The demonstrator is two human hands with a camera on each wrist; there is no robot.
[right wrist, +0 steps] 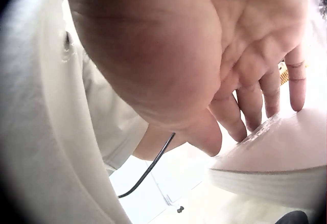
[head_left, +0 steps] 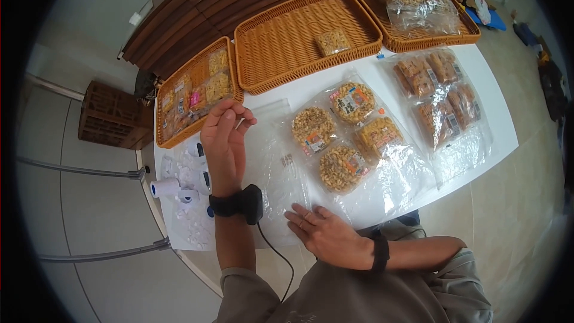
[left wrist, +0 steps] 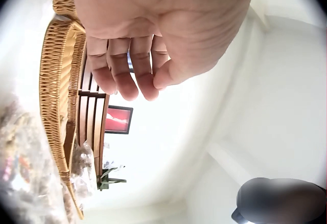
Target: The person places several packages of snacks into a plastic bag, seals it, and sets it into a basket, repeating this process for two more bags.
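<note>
My left hand [head_left: 224,140] is raised above the left part of the table, fingers loosely bent and thumb close to the index fingertip. In the left wrist view nothing shows between the fingers [left wrist: 122,76]. My right hand [head_left: 332,236] rests at the table's near edge, its fingertips on the corner of an empty clear plastic bag [head_left: 272,167]. Right of that bag lies another clear bag [head_left: 394,185] with several round packs of puffed-grain cakes [head_left: 339,168] inside. The right wrist view shows the fingers [right wrist: 250,106] fairly straight, tips on the table edge.
Wicker trays [head_left: 254,84] line the back of the table, the middle one with a single snack pack [head_left: 333,42]. Filled bags [head_left: 412,0] sit in the right tray. A bag of brown snacks [head_left: 436,98] lies at right. Label rolls [head_left: 164,188] and scraps are at left.
</note>
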